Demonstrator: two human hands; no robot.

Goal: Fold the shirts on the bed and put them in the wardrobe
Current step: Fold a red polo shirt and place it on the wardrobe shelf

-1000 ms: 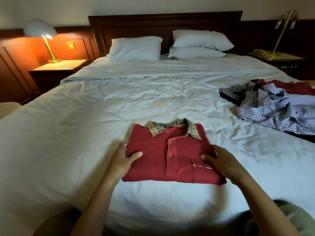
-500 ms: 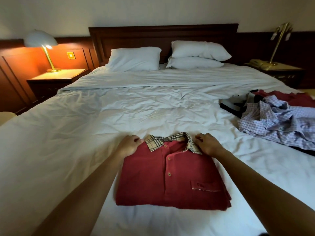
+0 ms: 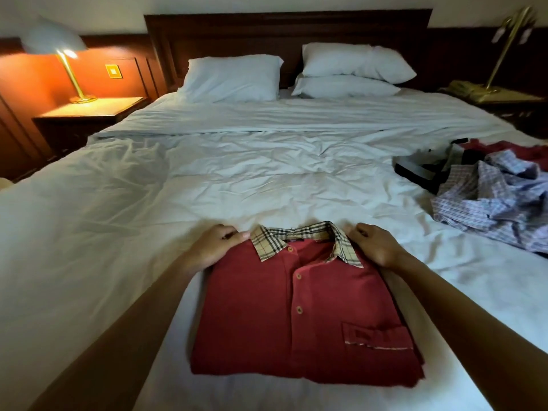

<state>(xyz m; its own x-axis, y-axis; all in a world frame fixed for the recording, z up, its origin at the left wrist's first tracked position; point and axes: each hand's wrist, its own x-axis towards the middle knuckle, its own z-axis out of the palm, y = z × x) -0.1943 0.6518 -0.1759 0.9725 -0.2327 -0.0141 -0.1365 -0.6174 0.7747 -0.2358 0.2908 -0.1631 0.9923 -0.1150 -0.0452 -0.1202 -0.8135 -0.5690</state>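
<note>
Though the shirt (image 3: 296, 315) is laid folded at 6 o'clock on the bed (image 3: 267, 179), its far corners are gripped by the left hand (image 3: 213, 247) and right hand (image 3: 376, 247), fingers curled. If lifted by those corners alone, the folds could be undone.

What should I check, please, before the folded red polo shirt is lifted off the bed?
1. The red polo shirt is folded into a flat rectangle, buttons up: ok.
2. Its plaid collar lies neatly: ok.
3. The left hand and right hand grip the shoulder corners beside the collar: ok.
4. Near hem supported for the lift: not ok, both hands are at the collar end.
5. Way to the wardrobe open: cannot tell, it is out of view.
6. Other shirts folded: not ok, the checked shirt lies crumpled on the bed.
</note>
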